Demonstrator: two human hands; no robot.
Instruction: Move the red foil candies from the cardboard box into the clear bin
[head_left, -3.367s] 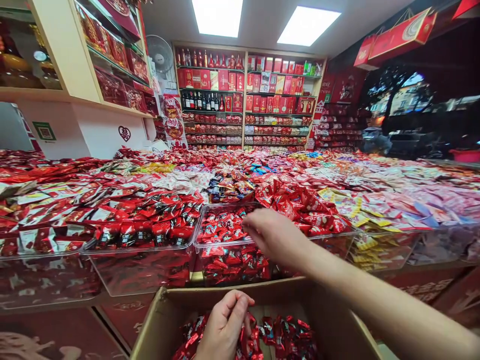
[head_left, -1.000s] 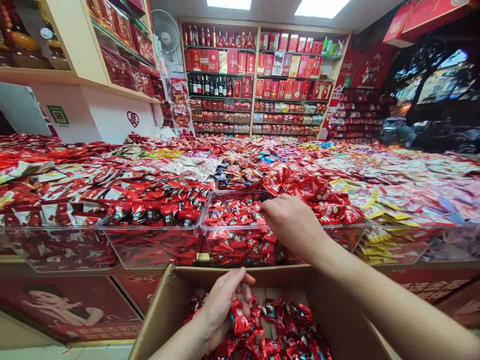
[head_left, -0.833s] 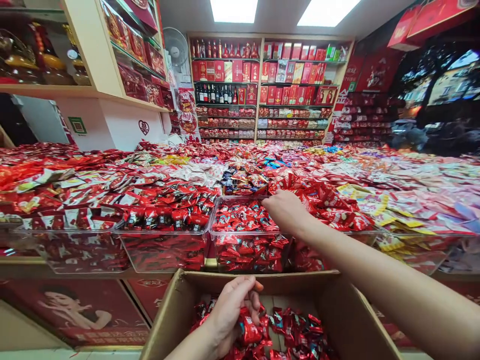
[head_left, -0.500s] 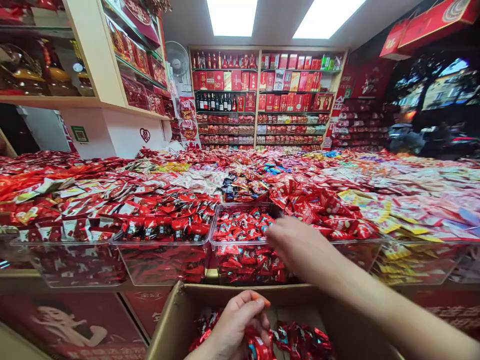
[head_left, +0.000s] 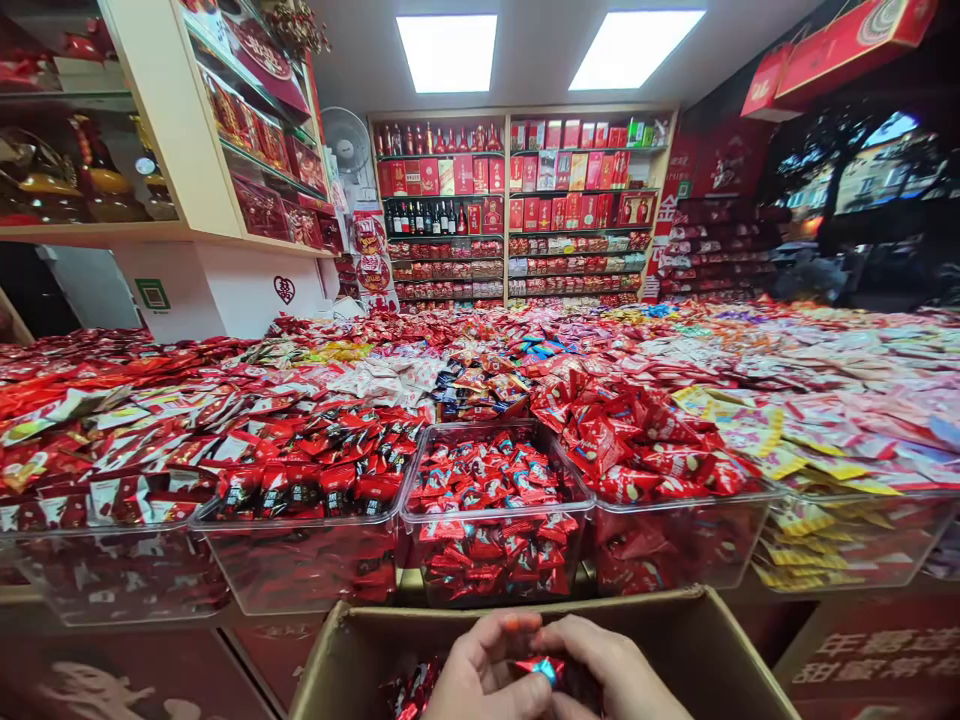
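Observation:
Both hands are close together over an open cardboard box (head_left: 694, 625) at the bottom of the view. My left hand (head_left: 487, 668) curls around red and blue wrapped candies (head_left: 546, 668). Beside it, my right hand (head_left: 600, 662) is cupped against the same candies, its fingertips near those of the left. More red wrapped candies (head_left: 412, 690) lie inside the box, partly hidden by the hands. Just behind the box stands a clear plastic bin (head_left: 495, 515) filled with similar red and blue candies.
Neighbouring clear bins hold black-and-red packets (head_left: 307, 490), larger red packets (head_left: 652, 460) and yellow packets (head_left: 817, 540). Heaped candies stretch back to shelves (head_left: 506, 210) of bottles and boxes. A glass-shelved cabinet (head_left: 180, 130) overhangs the left side.
My right hand has come down from the candy bin to the box and now meets my left hand. The view has shifted slightly, showing the box's right corner.

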